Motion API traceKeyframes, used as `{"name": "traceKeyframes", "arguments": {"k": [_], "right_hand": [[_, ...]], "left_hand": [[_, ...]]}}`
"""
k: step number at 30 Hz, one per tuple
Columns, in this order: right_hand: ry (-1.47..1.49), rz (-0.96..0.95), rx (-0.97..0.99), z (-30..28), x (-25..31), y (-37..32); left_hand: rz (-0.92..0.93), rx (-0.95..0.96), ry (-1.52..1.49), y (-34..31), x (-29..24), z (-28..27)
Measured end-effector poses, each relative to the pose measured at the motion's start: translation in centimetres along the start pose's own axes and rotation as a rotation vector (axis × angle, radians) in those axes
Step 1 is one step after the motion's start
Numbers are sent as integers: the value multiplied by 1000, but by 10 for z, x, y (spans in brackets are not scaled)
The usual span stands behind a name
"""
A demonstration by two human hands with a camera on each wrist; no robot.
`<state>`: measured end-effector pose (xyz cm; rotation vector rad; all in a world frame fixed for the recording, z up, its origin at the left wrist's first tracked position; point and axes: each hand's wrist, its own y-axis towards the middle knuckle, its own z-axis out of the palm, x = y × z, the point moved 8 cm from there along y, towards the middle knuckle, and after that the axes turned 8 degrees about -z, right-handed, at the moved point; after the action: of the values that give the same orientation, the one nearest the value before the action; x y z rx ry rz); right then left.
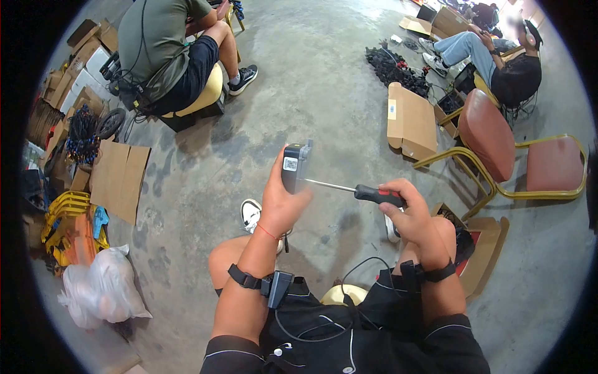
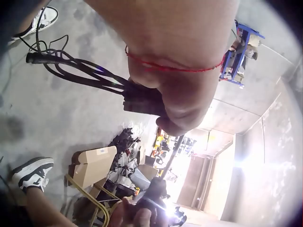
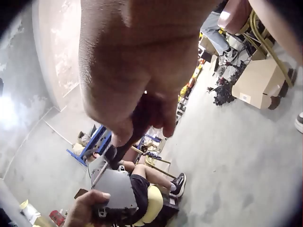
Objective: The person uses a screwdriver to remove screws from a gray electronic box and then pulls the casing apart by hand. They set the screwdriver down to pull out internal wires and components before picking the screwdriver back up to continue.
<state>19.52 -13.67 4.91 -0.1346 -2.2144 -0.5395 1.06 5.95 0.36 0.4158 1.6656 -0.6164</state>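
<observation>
A dark box-shaped device with a white label [image 1: 290,164] is gripped upright in the left hand [image 1: 283,202]. In the right wrist view its flat grey face [image 3: 116,188] shows, with the left thumb on its edge. The right hand [image 1: 411,215] holds a screwdriver by its black and red handle [image 1: 379,195], the shaft pointing left at the device. Whether the tip touches the device I cannot tell. Black cables [image 2: 85,75] hang by the device in the left wrist view.
A brown chair [image 1: 489,134] and a cardboard box [image 1: 411,119] stand to the right. One seated person [image 1: 165,56] is at the upper left, another [image 1: 514,68] at the upper right. White plastic bags [image 1: 106,287] and flat cardboard [image 1: 119,177] lie at the left.
</observation>
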Motion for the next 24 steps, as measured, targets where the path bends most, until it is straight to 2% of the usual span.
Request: {"name": "traceKeyframes", "arguments": {"k": [1,3,6,8,10,12,16,18,19,21,22,24], "right_hand": [[0,-2,1,4,-2,-1],[304,132,-266,-1,-15,-8],[461,158,-350,-3,-11,-3],[571,210,-369,5,-23,-3],[681,263,-388,3,-30,-7],[702,531,-160,12,-41,-17],[546,467,-160,10,-44,-16],[407,123,-245,-5,-16,-6],[408,122,-244,-4,-12,-4],[536,99,-366,-9,-3,-2],[536,99,-368,-6,1,0],[804,119,-449,-2,0,3]], "left_hand": [[-17,2,-13,0,0,0],[-49,-15,-1,0,-3,-1],[-64,-29,34,2,1,1],[-46,-23,60,4,1,3],[-115,-52,-8,3,7,2],[-85,-71,-27,2,4,1],[-24,-104,14,2,6,-4],[-68,-58,-3,2,9,-3],[-110,-3,-13,3,12,0],[-108,-3,16,1,8,1],[-105,-3,42,0,7,1],[-129,7,-1,0,14,5]]}}
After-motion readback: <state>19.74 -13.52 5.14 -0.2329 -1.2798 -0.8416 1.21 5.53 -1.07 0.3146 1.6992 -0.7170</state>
